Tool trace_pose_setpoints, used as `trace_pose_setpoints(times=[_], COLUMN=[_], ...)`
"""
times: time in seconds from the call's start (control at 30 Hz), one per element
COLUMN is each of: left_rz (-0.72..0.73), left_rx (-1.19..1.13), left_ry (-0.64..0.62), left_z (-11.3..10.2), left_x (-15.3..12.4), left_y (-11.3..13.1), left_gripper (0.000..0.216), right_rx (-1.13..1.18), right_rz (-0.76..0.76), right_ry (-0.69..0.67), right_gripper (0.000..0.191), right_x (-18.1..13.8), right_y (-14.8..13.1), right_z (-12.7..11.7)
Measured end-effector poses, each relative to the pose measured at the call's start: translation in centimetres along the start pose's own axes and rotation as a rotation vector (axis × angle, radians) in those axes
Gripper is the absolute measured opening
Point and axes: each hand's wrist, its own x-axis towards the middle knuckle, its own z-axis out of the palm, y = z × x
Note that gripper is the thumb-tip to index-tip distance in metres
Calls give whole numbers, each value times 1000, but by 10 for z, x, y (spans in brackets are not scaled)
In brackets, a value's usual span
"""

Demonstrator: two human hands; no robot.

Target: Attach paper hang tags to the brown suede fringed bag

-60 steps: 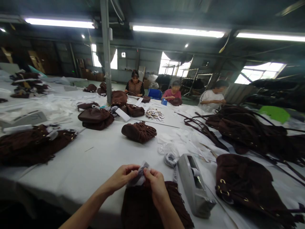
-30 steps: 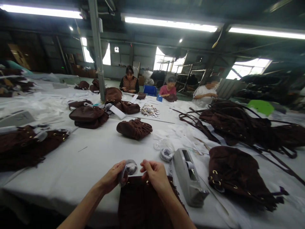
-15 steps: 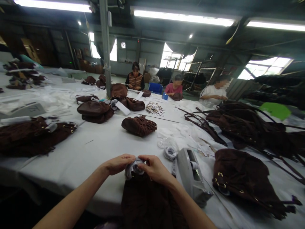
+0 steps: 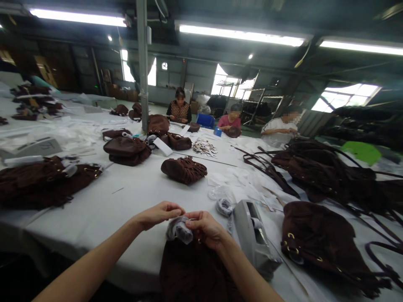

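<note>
Well off to the left of the left hand, a heap of brown bags [image 4: 40, 184] lies on the white table [image 4: 119, 209]. The left hand [image 4: 159, 214] has its fingertips drawn together in a pinch just above a grey wrapping wad [image 4: 179, 230]; whether they grip its edge cannot be told. The right hand [image 4: 205, 228] pinches that wad between thumb and fingers, and the two hands nearly meet. Under both hands, at the table's near edge, lies a dark brown fringed bag [image 4: 195, 270]. Beyond the hands sits another fringed bag [image 4: 183, 170]. Just right of the right hand stands a grey tape dispenser [image 4: 253, 237], and further right a brown drawstring bag [image 4: 315, 243].
</note>
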Motion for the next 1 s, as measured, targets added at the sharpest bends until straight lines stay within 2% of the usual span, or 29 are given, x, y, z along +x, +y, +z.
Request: trace_pose_setpoints(times=[0.1, 0.27, 0.4, 0.6, 0.77, 0.83, 1.0], left_rz=[24, -55, -42, -26, 30, 28, -79], left_rx=[43, 242, 289, 276, 307, 322, 282], left_ry=[111, 28, 122, 75, 125, 94, -75], left_z=[0, 5, 4, 15, 28, 29, 21], left_x=[-4, -14, -18, -17, -12, -10, -6], left_y=[10, 18, 22, 24, 18, 16, 12], left_gripper=[42, 47, 46, 43, 45, 42, 46], right_rx=[22, 38, -1, -206, -182, -176, -192], right_rz=[-4, -23, -50, -176, -238, -244, -230], right_ry=[-37, -86, -66, -90, -126, -139, -120], right_gripper=[40, 42, 39, 30, 40, 43, 47], right_x=[0, 0, -1, 6, 7, 6, 7], right_y=[0, 0, -2, -10, -15, -14, -11], right_z=[0, 0, -4, -12, -14, -14, -14])
